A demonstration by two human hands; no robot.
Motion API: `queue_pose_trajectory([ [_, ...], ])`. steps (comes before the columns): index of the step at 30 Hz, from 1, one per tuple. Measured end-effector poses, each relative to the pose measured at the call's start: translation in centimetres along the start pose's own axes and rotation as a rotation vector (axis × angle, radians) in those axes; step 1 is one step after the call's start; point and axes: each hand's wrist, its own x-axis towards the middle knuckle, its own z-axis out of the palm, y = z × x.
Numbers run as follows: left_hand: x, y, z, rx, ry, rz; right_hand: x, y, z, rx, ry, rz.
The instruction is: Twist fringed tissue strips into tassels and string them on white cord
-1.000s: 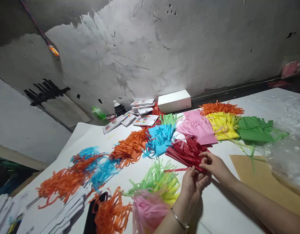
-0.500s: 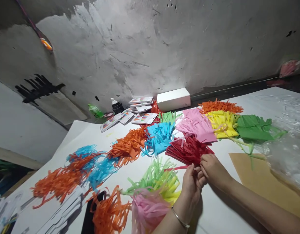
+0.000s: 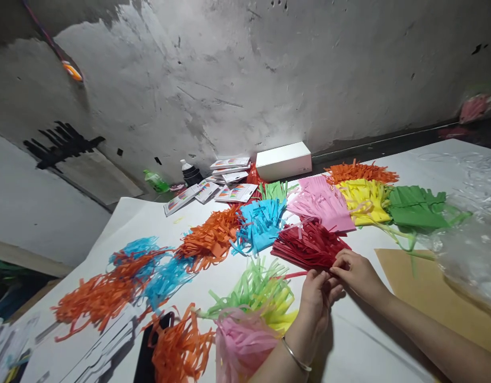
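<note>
Head view — the red fringed paper bundle [image 3: 309,246] is taken as the landmark. It is lying on the white table [image 3: 373,340], its fringe fanned toward the wall.

The near edge of the bundle is being pinched by the right hand [image 3: 357,274]: thumb and forefinger are closed together on the red paper, the other fingers curled loosely. The left hand [image 3: 317,295] is being held just in front of the bundle, touching the right hand's fingertips; its fingers are bunched around a thin red strip [image 3: 295,275] that is sticking out leftward. How firmly the strip is being gripped cannot be told. A thin metal bangle [image 3: 295,355] is being worn on the left wrist.

Beyond the bundle, a pink fringed sheet [image 3: 323,202] is lying, with a yellow sheet [image 3: 365,201] and a dark green sheet [image 3: 416,208] to its right. Just left of the bundle a blue fringe pile [image 3: 259,226] is resting, and an orange pile [image 3: 211,239] further left. In front of the bundle — nearer the camera — light green fringes [image 3: 257,292] are spread. Well behind the bundle, against the wall, a white box [image 3: 284,159] is standing. Right of the bundle, a brown card sheet [image 3: 429,298] is lying under the right forearm.
</note>
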Motion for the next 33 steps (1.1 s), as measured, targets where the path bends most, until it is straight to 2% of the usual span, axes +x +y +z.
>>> queue_pose_trajectory([
  [14,0.4,-0.2,-0.1,0.125,0.028,-0.009,-0.2,0.3,-0.5,0.191,0.008,0.088],
  [20,0.9,-0.5,0.6,0.210,0.042,0.014,-0.4,0.4,-0.3,0.216,0.042,0.097],
  [27,1.3,-0.5,1.1,0.260,0.029,0.024,-1.5,0.1,-0.6,0.182,0.153,0.059],
  [33,1.0,0.0,1.2,0.246,0.008,0.009,-3.2,1.1,-0.2,0.208,0.249,0.183],
])
